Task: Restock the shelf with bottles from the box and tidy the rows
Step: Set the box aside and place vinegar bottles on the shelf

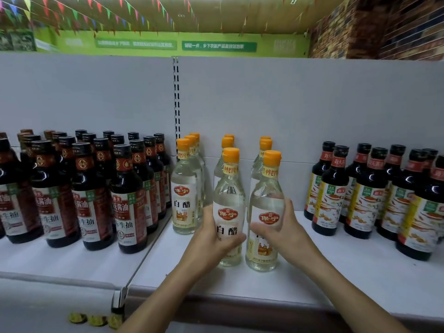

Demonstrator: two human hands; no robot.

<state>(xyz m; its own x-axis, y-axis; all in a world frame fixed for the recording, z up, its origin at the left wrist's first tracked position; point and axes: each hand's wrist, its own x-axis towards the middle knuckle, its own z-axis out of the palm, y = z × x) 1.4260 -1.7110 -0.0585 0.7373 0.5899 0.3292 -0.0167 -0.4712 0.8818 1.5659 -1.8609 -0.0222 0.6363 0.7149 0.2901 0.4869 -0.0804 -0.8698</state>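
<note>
Head view: my left grip [216,239] is curled round the middle vinegar bottle [229,188], and my right grip [286,227] wraps the right vinegar bottle [266,200]. Both bottles stand on the white shelf [348,272], just beside each other at the near end of their rows. The box is out of view. I judge that pushing both back at once could knock them together or topple the bottles behind. Labels read 保宁 and 白醋, neck bands 中华老字号. The left dark bottles [91,207] show 生抽, the right dark bottles [334,195] 海天.
</note>
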